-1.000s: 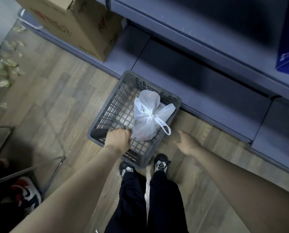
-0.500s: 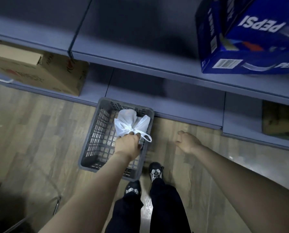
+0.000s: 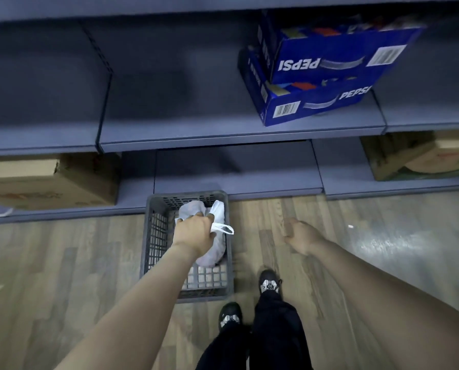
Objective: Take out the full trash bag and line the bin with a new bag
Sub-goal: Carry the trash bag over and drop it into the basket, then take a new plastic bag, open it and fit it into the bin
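Now the left hand (image 3: pixel 195 233), which a second ago rested on the rim of the grey bin (image 3: pixel 153 236), has moved onto the tied white trash bag (image 3: pixel 212 252) and grips it at the knot, one handle loop sticking out beside the fingers. It sits inside the bin on the floor, not lifted yet. Loosely curled, the right hand (image 3: pixel 299 236) hangs free, holding nothing; the lift-out looks about to begin

Bag (image 3: pixel 214 251): my left hand (image 3: pixel 195 233) hides its knot. Left cardboard box (image 3: pixel 47 180): cropped by frame edge, print blurred (unreadable). Right box (image 3: pixel 420 156): top hidden under shelf (image 3: pixel 239 134).
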Demonstrator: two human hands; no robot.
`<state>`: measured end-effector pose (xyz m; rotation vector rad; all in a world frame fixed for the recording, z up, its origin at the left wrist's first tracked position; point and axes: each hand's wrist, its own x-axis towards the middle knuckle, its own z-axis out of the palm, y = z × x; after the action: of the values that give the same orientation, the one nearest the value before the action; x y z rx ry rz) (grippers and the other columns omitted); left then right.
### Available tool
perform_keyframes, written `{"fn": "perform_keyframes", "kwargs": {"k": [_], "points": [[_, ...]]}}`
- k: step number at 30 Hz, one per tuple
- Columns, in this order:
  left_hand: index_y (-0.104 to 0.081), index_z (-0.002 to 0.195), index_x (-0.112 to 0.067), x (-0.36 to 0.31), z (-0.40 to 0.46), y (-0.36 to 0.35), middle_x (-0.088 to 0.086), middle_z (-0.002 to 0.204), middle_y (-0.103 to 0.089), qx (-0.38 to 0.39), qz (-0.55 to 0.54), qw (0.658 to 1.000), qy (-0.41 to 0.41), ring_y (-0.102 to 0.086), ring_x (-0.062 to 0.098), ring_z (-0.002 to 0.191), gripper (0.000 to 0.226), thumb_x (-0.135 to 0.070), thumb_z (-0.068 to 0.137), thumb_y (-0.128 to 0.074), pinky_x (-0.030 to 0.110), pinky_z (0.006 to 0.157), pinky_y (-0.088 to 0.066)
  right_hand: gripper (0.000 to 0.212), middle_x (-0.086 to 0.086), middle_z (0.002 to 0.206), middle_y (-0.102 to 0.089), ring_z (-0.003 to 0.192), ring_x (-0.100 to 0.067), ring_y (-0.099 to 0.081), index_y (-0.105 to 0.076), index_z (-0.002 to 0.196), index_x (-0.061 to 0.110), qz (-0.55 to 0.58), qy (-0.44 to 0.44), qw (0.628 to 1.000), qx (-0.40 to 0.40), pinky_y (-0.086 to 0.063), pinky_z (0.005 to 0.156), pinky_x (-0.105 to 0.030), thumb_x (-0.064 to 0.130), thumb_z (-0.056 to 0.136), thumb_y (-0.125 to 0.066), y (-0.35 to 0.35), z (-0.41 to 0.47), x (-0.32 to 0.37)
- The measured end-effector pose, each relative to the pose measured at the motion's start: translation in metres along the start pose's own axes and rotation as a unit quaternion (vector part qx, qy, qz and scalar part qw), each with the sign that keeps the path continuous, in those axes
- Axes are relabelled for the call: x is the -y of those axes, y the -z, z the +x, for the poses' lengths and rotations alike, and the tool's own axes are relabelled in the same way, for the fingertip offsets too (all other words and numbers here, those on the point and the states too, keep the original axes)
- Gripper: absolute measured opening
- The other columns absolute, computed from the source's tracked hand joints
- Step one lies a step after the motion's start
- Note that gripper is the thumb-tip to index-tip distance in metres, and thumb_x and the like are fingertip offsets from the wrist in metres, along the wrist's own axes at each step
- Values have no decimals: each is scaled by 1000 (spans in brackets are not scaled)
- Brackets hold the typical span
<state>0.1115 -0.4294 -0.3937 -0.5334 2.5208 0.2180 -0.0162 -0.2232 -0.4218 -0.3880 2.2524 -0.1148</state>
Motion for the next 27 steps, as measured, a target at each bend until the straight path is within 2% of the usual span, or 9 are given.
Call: {"fn": "perform_keyframes", "kwargs": {"k": [5,8,13,17,20,24,27], "points": [[-46,129,-15,-22,-15,25,7,127,-53,5,24,999,-23,-55,28,113,38,-32,95,-46,39,91,-42,50,-18,140,-45,126,-32,-48,-36,138,5,32,-29,999,-16,-42,95,-29,27,95,-50,16,-39,-27],[-48,128,-15,-48,-19,41,6,126,-55,7,51,997,-49,-56,26,112,36,-31,95,-46,35,88,-40,52,-19,138,-46,124,-32,-49,-38,137,5,44,-54,997,-30,-43,99,-31,28,93,-53,27,-59,-52],[-51,120,-15,-102,-21,77,7,124,-56,-21,99,989,-105,-57,28,113,29,-26,93,-47,36,91,-42,46,-18,138,-46,125,-32,-49,-39,136,6,-7,-92,995,-37,-42,99,-31,20,93,-49,63,-95,-103],[-50,126,-17,-156,-19,110,5,129,-53,-28,113,983,-144,-55,25,117,36,-32,93,-49,34,96,-40,46,-17,141,-45,127,-32,-47,-42,137,7,1,-125,990,-62,-41,104,-33,20,94,-47,102,-124,-149],[-49,126,-15,-207,-20,131,6,129,-53,-17,109,976,-188,-55,25,116,37,-31,93,-52,33,93,-42,51,-15,144,-43,130,-31,-44,-37,141,8,25,-146,986,-80,-39,107,-35,25,95,-47,126,-151,-187],[-46,127,-11,-275,-28,151,9,127,-53,17,104,957,-272,-56,29,112,41,-30,92,-54,38,87,-48,52,-14,146,-40,132,-30,-42,-36,142,6,49,-176,978,-105,-38,105,-32,30,97,-45,152,-192,-242],[-44,129,-11,-322,-37,161,11,129,-51,19,124,942,-312,-54,29,114,43,-30,92,-55,39,90,-49,54,-14,148,-36,133,-30,-40,-31,144,8,74,-210,967,-123,-37,106,-34,30,97,-46,162,-223,-289]]}}
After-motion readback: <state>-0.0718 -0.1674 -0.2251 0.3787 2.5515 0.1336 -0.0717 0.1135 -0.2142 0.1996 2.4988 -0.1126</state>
